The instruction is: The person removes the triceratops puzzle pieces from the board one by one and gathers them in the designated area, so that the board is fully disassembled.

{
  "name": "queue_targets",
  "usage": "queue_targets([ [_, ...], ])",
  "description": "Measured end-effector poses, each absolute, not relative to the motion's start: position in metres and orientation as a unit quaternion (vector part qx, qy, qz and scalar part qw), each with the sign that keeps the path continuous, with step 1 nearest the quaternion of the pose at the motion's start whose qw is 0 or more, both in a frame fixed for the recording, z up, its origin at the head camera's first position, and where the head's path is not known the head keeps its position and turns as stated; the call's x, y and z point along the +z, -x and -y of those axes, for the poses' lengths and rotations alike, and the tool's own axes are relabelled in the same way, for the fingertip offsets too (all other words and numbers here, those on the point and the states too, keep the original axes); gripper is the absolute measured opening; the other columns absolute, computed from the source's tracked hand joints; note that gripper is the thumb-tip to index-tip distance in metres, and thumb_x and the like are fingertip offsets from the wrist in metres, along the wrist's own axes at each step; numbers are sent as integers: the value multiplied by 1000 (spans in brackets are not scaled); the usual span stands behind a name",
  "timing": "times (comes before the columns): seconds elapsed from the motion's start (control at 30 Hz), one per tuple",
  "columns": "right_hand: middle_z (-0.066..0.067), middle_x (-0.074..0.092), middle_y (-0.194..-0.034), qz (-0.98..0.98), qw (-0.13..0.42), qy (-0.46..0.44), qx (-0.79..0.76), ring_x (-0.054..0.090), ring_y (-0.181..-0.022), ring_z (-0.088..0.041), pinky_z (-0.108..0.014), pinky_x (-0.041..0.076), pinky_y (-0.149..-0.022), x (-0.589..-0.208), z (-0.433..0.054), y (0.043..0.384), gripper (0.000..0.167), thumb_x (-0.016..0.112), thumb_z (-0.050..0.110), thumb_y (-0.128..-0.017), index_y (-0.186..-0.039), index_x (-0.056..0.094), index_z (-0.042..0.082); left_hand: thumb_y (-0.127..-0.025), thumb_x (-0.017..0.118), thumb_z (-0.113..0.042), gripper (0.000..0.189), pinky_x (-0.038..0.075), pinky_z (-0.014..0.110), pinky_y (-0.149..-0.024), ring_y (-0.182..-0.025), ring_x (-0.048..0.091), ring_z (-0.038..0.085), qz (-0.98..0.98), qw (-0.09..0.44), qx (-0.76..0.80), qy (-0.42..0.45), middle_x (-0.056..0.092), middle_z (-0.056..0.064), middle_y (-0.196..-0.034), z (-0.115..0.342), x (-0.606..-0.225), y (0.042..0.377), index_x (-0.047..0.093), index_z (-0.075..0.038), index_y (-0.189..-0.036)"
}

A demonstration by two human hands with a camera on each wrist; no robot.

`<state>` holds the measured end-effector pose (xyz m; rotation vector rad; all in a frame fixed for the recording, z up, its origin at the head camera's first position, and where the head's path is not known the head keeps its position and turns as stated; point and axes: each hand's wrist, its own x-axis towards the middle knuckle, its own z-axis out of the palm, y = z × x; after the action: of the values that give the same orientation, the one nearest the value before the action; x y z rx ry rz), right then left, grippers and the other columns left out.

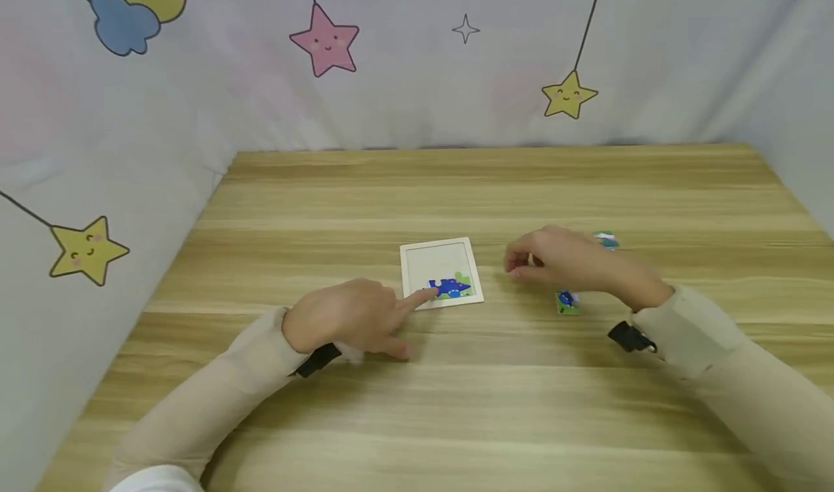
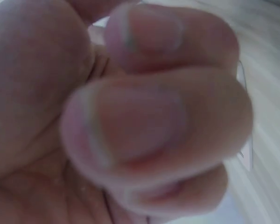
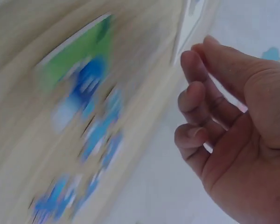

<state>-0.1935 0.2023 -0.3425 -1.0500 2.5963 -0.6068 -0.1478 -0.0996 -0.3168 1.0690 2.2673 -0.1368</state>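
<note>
A white-rimmed square puzzle tray (image 1: 478, 289) lies mid-table, with blue and green puzzle pieces (image 1: 459, 285) along its near edge. My left hand (image 1: 355, 315) reaches in from the left, its straight index fingertip on these pieces. The left wrist view shows its other fingers (image 2: 140, 126) curled toward the palm, holding nothing. To the right of the tray, my right hand (image 1: 560, 260) hovers over the table. Its fingers are loosely bent, thumb and index tips close together, and no piece shows between them in the right wrist view.
A green and blue puzzle piece (image 1: 568, 304) lies just below my right hand, and another piece (image 1: 606, 239) lies beyond it, partly covered. More blue pieces (image 3: 100, 128) show blurred in the right wrist view. A star-printed curtain (image 1: 417, 87) hangs behind the wooden table (image 1: 495, 420).
</note>
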Motion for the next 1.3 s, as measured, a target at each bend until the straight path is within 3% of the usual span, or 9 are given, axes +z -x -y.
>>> queue_targets([
  [0.13,6,60,-78,-881,143,391,-224,51,-66,-9,-29,46,-62,-351,-174,204,7,69,14,-95,-100,72,10,-96,64,-49,85,44,31,-59,-57,45,13,-863,296,-36,-408,49,-2,-65,92,-319,155,24,-7,-158],
  [0.4,4,53,-77,-874,172,385,-240,49,-70,-13,-31,41,-67,-366,-165,208,15,76,16,-90,-99,65,12,-98,63,-41,54,41,31,-59,-64,49,14,-883,214,25,-417,53,-1,-71,79,-340,193,48,-5,-135],
  [0.6,1,51,-76,-863,188,383,-268,47,-69,-13,-31,41,-67,-364,-161,213,19,75,10,-90,-102,61,6,-96,65,-46,54,31,28,-52,-59,43,13,-892,210,32,-399,46,-4,-66,68,-347,201,48,-5,-126],
  [0.77,2,50,-70,-860,217,384,-258,46,-63,-10,-30,39,-64,-363,-152,216,21,74,11,-92,-106,59,7,-94,67,-47,52,35,29,-55,-62,45,13,-900,232,5,-370,47,-4,-68,70,-346,200,46,-6,-119],
  [0.87,3,50,-67,-859,240,387,-234,47,-60,-10,-30,40,-62,-360,-146,217,23,73,14,-92,-108,58,9,-96,64,-49,51,42,32,-55,-62,49,14,-907,205,-58,-364,52,-1,-73,72,-343,184,46,-7,-117],
  [1.0,3,53,-67,-853,262,404,-199,49,-60,-10,-30,42,-62,-354,-139,223,20,71,15,-93,-108,58,11,-95,60,-58,60,42,31,-48,-54,49,15,-896,156,-131,-394,52,-2,-67,68,-334,147,46,-11,-129],
  [1.13,2,56,-71,-859,277,396,-172,49,-61,-11,-30,42,-62,-349,-136,230,13,67,14,-95,-105,60,12,-94,58,-61,76,33,27,-44,-45,35,13,-887,126,-125,-427,39,-5,-52,56,-334,129,40,-12,-150],
  [1.2,2,56,-73,-860,273,397,-170,49,-62,-11,-30,42,-62,-349,-131,233,9,66,14,-96,-104,61,12,-96,57,-60,81,36,27,-47,-45,35,12,-892,137,-124,-413,38,-6,-51,49,-338,127,34,-10,-156],
  [1.3,1,58,-78,-845,267,420,-197,50,-67,-12,-30,43,-66,-352,-120,235,10,67,16,-96,-103,63,11,-97,53,-60,83,48,27,-55,-49,45,9,-896,167,-135,-389,46,-7,-53,42,-343,127,30,-8,-157],
])
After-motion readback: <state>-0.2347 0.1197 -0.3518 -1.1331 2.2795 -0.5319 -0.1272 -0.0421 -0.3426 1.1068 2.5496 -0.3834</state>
